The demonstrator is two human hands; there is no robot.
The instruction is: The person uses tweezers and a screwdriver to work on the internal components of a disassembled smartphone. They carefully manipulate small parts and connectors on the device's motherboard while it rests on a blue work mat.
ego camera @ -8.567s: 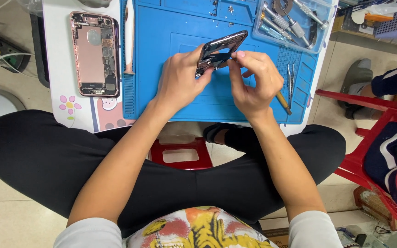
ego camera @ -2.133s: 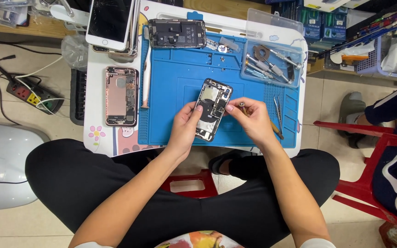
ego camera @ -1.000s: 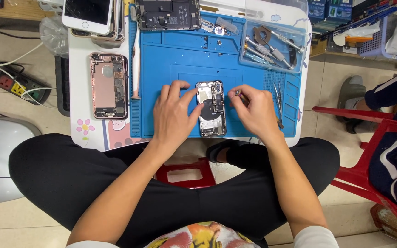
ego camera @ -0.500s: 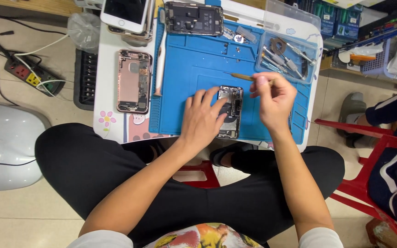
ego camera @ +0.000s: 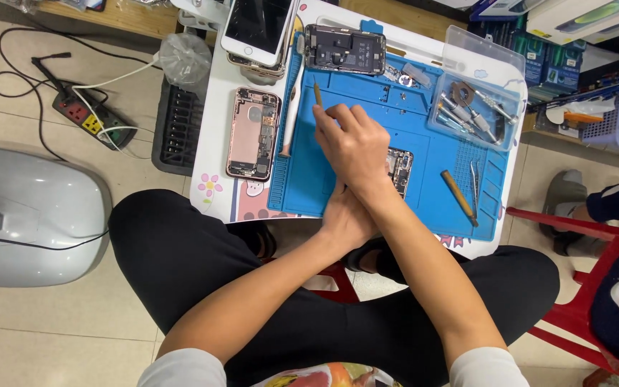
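The person wears black trousers (ego camera: 202, 265) that cover both legs down to the near edge of the view. Both forearms are bare from the elbow to the wrist. At the near edge, short sleeves of a pale, whitish top (ego camera: 180, 369) show on the left and right, and between them lies a bright printed patch in orange, yellow and red, perhaps flowers, though too little of it shows to tell. The left hand (ego camera: 349, 218) and right hand (ego camera: 352, 147) are ungloved, with no visible rings or watch.
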